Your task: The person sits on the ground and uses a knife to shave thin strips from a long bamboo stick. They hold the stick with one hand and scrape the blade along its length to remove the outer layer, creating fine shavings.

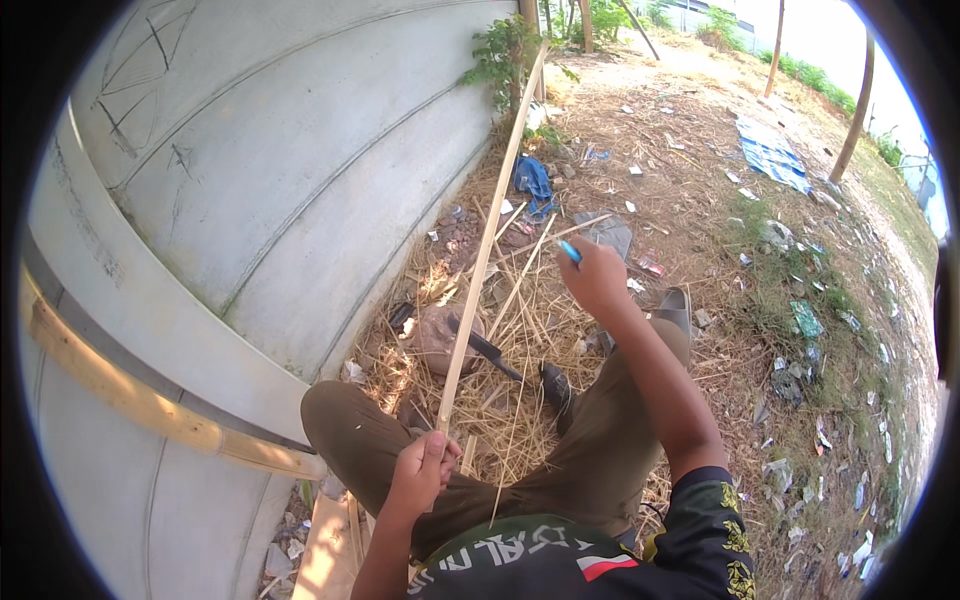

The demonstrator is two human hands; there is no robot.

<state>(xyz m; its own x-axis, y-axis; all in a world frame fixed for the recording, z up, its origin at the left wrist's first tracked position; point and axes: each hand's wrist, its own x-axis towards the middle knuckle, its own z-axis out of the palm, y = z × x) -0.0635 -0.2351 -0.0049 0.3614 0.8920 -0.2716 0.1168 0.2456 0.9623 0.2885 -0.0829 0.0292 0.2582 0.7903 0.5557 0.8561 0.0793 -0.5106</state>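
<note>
A long, pale strip of split wood or bamboo [495, 215] rises from my left hand [421, 472] and slants away toward the wall's far end. The fingers of that hand are wrapped round its near end. Off to the right of the strip, apart from it, my right hand [597, 280] is closed on a slim bright blue object [570, 251]. Only its blue end shows, so its kind is unclear. Below, a dark knife-like tool [483, 345] lies across a rounded brown stone [433, 338] between my legs.
A grey panel wall [330, 160] stands close on the left, with a bamboo pole [170, 415] along it. Straw and thin strips [522, 285] litter the ground. A blue plastic bag [534, 182] lies ahead; a blue-white sheet [772, 155] lies farther right near wooden posts [855, 110].
</note>
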